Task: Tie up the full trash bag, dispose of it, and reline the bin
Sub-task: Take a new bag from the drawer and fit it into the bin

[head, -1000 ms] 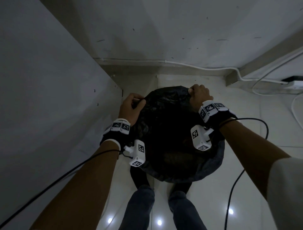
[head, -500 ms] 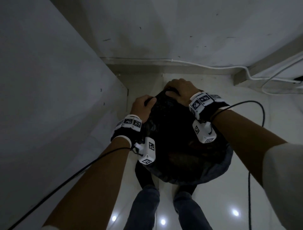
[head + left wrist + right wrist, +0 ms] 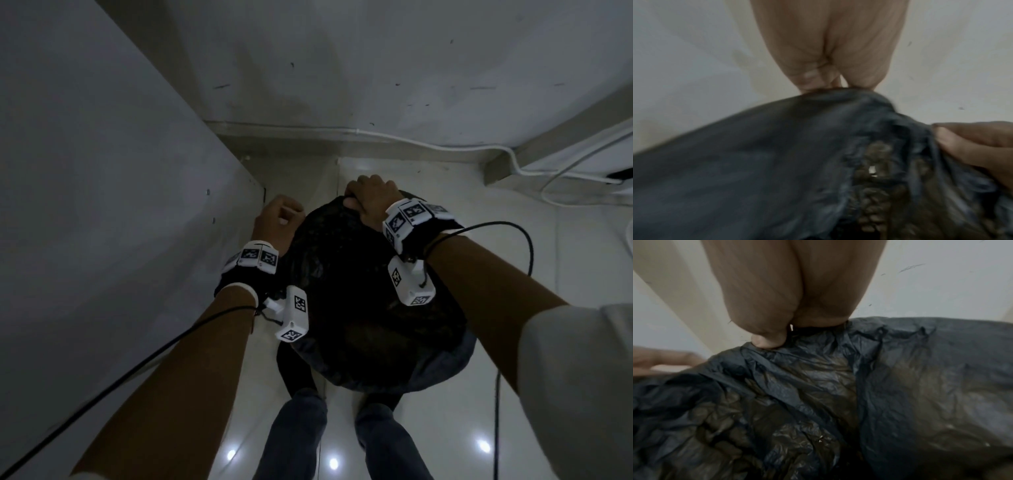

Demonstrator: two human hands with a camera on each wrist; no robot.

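Observation:
A black plastic trash bag (image 3: 359, 308) fills a round bin (image 3: 445, 366) standing on the floor between my feet, in the corner of the room. My left hand (image 3: 277, 222) grips the bag's rim at its far left edge; the left wrist view shows its curled fingers (image 3: 818, 78) pinching the dark film (image 3: 777, 162). My right hand (image 3: 370, 195) clutches the rim at the far side, with its thumb (image 3: 768, 340) pressed into the crumpled plastic (image 3: 818, 394). Brownish contents show through the gathered opening (image 3: 875, 170).
A grey wall panel (image 3: 102, 205) stands close on the left and a white wall (image 3: 376, 68) behind. A white cable (image 3: 445, 144) runs along the skirting to the right. My legs (image 3: 294, 438) stand just in front of the bin on the glossy tiled floor (image 3: 513, 394).
My right hand has slid left along the far rim toward the middle, gathering the bag. My left hand has stayed on the left rim, and the opening has narrowed.

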